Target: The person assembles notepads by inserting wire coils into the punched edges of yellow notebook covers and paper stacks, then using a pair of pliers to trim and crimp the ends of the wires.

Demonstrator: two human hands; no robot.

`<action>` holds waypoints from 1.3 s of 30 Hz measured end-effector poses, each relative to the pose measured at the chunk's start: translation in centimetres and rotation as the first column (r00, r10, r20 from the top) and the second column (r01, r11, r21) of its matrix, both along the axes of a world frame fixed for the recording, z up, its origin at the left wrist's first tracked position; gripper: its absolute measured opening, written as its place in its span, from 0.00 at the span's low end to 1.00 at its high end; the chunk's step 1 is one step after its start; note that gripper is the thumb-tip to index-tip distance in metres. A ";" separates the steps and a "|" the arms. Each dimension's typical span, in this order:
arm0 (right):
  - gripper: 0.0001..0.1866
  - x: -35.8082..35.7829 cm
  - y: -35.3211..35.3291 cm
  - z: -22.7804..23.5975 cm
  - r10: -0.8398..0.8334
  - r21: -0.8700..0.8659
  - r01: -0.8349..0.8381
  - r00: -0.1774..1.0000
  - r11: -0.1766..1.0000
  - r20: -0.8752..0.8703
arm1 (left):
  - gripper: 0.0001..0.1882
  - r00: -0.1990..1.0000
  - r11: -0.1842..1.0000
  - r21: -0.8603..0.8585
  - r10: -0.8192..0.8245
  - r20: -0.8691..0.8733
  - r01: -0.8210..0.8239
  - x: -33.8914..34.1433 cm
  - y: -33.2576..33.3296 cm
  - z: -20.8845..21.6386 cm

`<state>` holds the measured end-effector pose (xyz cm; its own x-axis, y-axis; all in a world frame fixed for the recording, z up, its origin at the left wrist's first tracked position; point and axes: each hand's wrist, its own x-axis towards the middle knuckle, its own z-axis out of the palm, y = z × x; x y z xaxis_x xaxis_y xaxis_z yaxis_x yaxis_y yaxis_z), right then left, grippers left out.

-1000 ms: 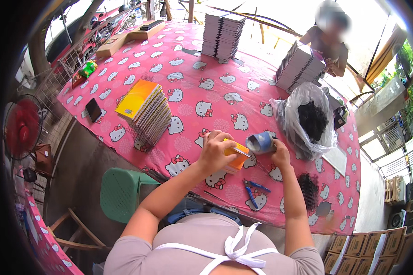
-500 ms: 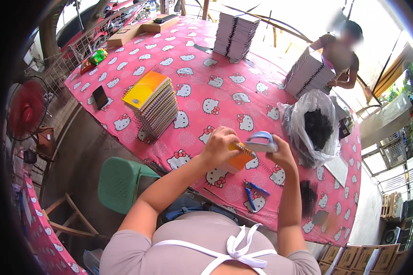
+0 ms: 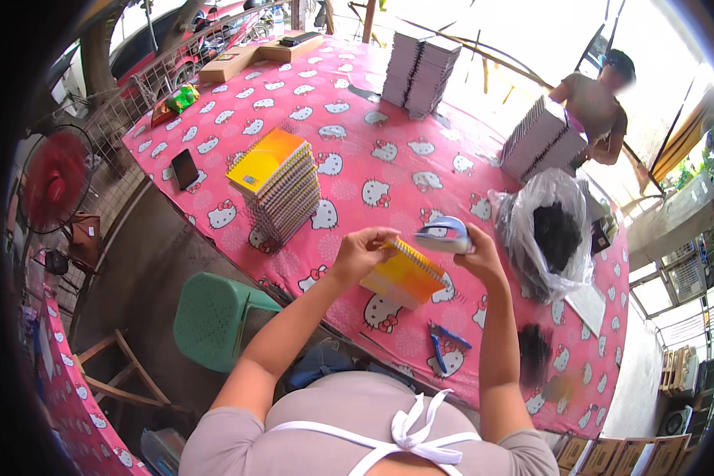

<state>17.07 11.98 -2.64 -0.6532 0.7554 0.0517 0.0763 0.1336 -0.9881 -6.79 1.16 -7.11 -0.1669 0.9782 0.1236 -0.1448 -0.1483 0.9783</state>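
A yellow and orange spiral notebook [image 3: 403,276] lies before me with its wire coil along the upper edge. My left hand [image 3: 362,252] is closed at the coil's left end, fingertips pinched there. My right hand [image 3: 484,258] grips a white and blue handheld tool [image 3: 444,236] with a loop handle, slightly blurred, held just above the coil; its exact kind is unclear. Blue-handled pliers [image 3: 447,349] lie spread on the table nearer to me. To the left stands a tall stack of similar spiral notebooks [image 3: 282,190].
Black coils [image 3: 535,353] lie right of the pliers. A clear plastic bag [image 3: 520,238] holds black material. Stacked books [image 3: 420,75] stand at the back; a co-worker [image 3: 599,107] is beside another stack [image 3: 539,141]. A phone [image 3: 185,169] and green stool [image 3: 210,321] are left.
More of the notebook's cover shows now. My left hand has shifted left to the coil's end, and the tool has turned and sits higher over the coil. The co-worker stands more upright.
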 end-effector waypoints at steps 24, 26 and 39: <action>0.11 -5.1 -9.1 6.6 -0.398 0.579 0.210 0.891 0.788 0.218 | 0.11 0.980 0.998 0.056 -0.043 0.197 0.033 2.0 -1.1 4.6; 0.11 -5.5 -9.1 6.8 -0.349 0.552 0.201 0.921 0.809 0.176 | 0.10 0.977 0.996 0.083 -0.058 0.206 0.041 1.8 -1.5 5.0; 0.12 -11.6 -10.9 8.2 -0.345 0.709 0.201 0.937 0.676 0.063 | 0.09 0.976 0.991 0.102 0.061 0.209 -0.084 -2.2 -4.7 6.2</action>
<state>5.52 1.07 5.51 -0.4747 0.7021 0.5308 0.3819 0.7077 -0.5945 -9.03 -3.52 -0.95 -0.2701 0.9448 0.1854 -0.3252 -0.2707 0.9060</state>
